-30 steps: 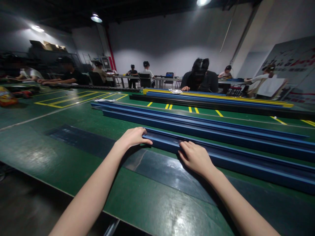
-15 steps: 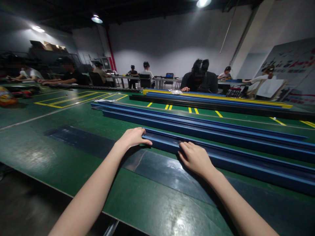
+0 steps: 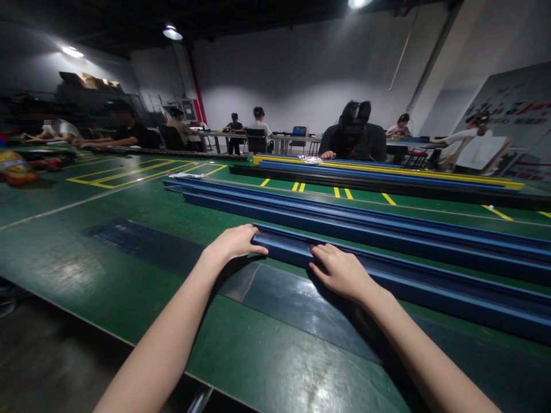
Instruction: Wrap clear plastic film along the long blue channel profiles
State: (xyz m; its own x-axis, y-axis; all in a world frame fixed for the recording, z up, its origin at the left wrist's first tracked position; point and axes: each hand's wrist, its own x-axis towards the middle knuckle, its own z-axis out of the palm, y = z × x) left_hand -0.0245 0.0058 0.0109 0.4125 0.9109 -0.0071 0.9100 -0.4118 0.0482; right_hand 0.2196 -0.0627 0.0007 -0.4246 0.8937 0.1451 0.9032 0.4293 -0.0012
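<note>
A long blue channel-shaped rail point(image 3: 430, 292) lies on the green table, its hollow side up, running out of view at the right. My left hand point(image 3: 232, 244) is closed round its left end, fingers on the far side and thumb along the near wall. Farther right, my right hand point(image 3: 342, 272) grips the near wall, with fingertips hooked over the top edge into the channel. Just behind, more blue rails point(image 3: 344, 226) lie roughly parallel. Beneath and in front of my hands is a flat dark glossy strip point(image 3: 293, 289) on the tabletop.
Across the table point(image 3: 150, 327), a black rail point(image 3: 327, 179) and a yellow rail point(image 3: 451, 174) lie near a seated person point(image 3: 353, 140), whose hand is beside shiny crumpled material point(image 3: 310, 160). An orange packet point(image 3: 17, 169) sits far left. Several other people work farther back.
The whole view has shifted slightly to the right. Both hands keep their places on the blue rail; the right hand's fingers have moved a little to the left.
</note>
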